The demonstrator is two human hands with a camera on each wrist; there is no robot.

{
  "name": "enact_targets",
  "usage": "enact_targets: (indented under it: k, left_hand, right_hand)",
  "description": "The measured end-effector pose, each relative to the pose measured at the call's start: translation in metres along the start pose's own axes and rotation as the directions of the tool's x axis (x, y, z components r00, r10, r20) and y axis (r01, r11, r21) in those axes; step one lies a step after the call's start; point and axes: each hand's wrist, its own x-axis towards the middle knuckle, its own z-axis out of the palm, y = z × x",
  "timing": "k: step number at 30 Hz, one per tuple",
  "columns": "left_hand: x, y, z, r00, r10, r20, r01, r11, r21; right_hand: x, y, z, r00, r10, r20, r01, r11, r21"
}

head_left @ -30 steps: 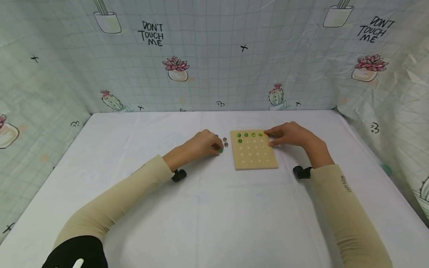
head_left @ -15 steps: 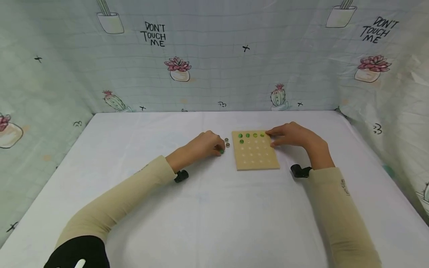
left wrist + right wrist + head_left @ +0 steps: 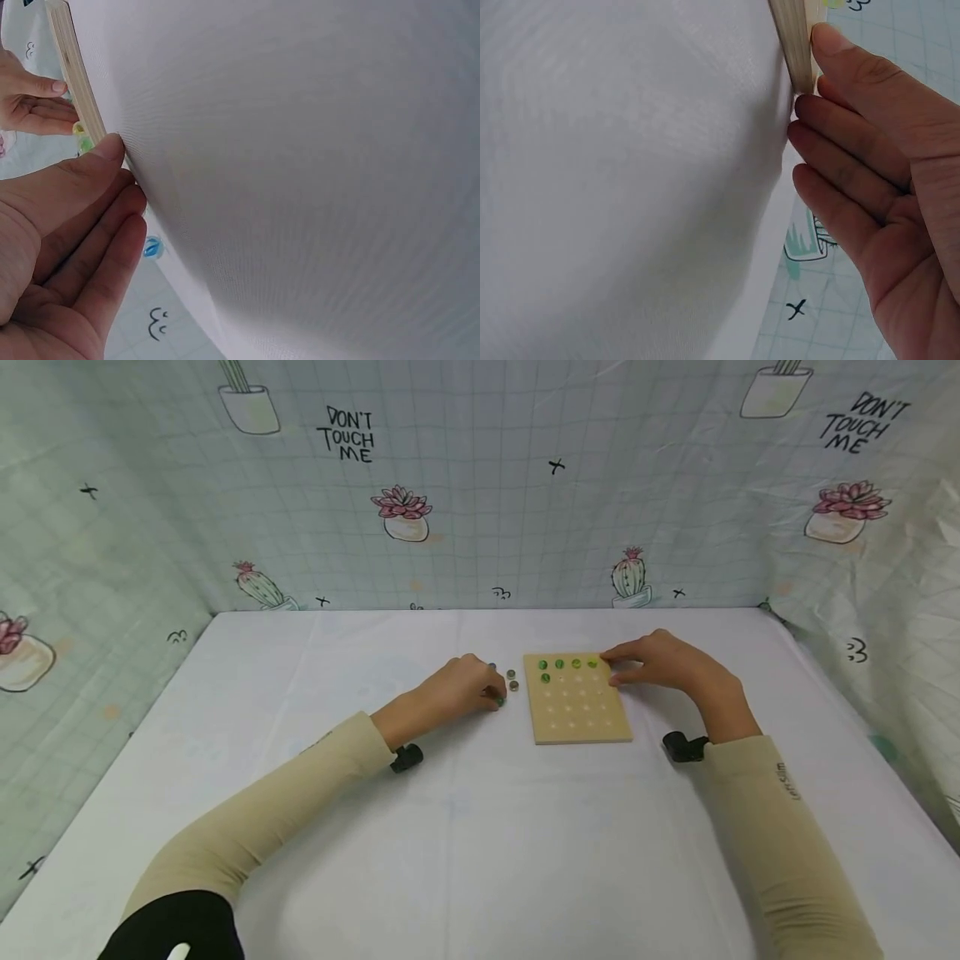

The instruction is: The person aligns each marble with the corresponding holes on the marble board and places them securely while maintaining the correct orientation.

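My left hand (image 3: pixel 461 687) pinches a small green glass marble (image 3: pixel 501 702) between thumb and fingertips, close over the table left of the board. In the left wrist view the fingers of this hand hide that marble. A square wooden board (image 3: pixel 581 710) with rows of shallow hollows lies flat; green marbles (image 3: pixel 559 664) fill part of its back row, and one more green marble (image 3: pixel 545 678) sits at the left of the second row. At the board's back right corner, my right hand (image 3: pixel 660 664) rests its thumb and extended fingers against the edge.
Two brownish clear marbles (image 3: pixel 513 686) lie loose between my left hand and the board. A blue-swirled marble (image 3: pixel 152 247) lies past the left fingers. White cloth covers the table (image 3: pixel 450 843), and a printed curtain (image 3: pixel 465 485) hangs behind it.
The whole scene shifts slightly right as the head view moves. My left hand keeps its pinch on the green marble at nearly the same spot. The right hand stays at the board's corner.
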Motion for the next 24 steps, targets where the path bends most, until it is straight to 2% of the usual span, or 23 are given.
enact_targets:
  k: [8,16,24]
  left_hand:
    - [-0.0001,0.0010,-0.0009,1.000,-0.011,0.000,0.011,1.000,-0.007]
    - [0.0001,-0.0006,-0.0005,1.000,-0.009,-0.008,0.008,0.999,-0.032]
    - [-0.0030,-0.0018,-0.0054,0.999,-0.034,-0.039,0.031,0.998,-0.061]
  right_hand:
    - [0.0007,-0.0018,0.0015,0.999,-0.016,-0.033,0.016,1.000,0.001]
    - [-0.0022,-0.0037,0.0042,1.000,-0.003,-0.016,0.003,1.000,0.004]
    - [-0.0015,-0.0021,0.0051,1.000,0.000,-0.008,0.000,0.999,0.035]
